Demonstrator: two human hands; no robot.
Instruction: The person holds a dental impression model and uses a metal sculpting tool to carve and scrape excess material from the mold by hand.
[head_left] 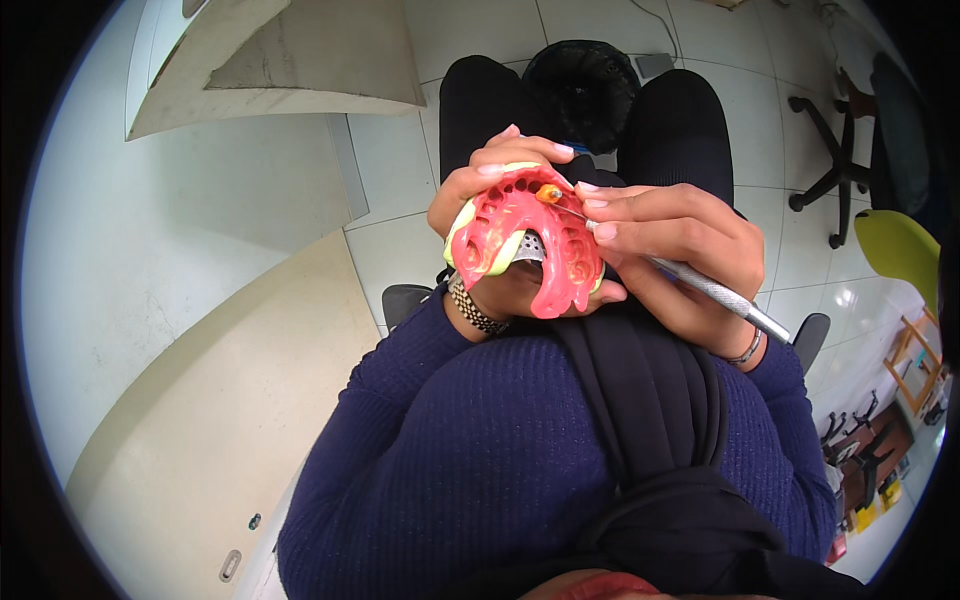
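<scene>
My left hand (462, 190) is wrapped round a dental impression (505, 222) and holds it up above my lap. The impression is pink-red with yellow-green material along its edges, and part of a perforated metal tray (531, 246) shows in its middle. Tooth-shaped hollows run along its arch. In one hollow near the front sits a small orange-yellow piece (549, 193). My right hand (690, 235) pinches a slim metal dental hand tool (715, 290) with a knurled handle. Its thin tip points at the orange-yellow piece; whether they touch I cannot tell.
A bin with a black liner (582, 90) stands on the tiled floor between my knees. At left is a white desk with drawers (220, 370). Wheeled chairs (840, 160) and a yellow-green chair seat (900, 250) are at the right.
</scene>
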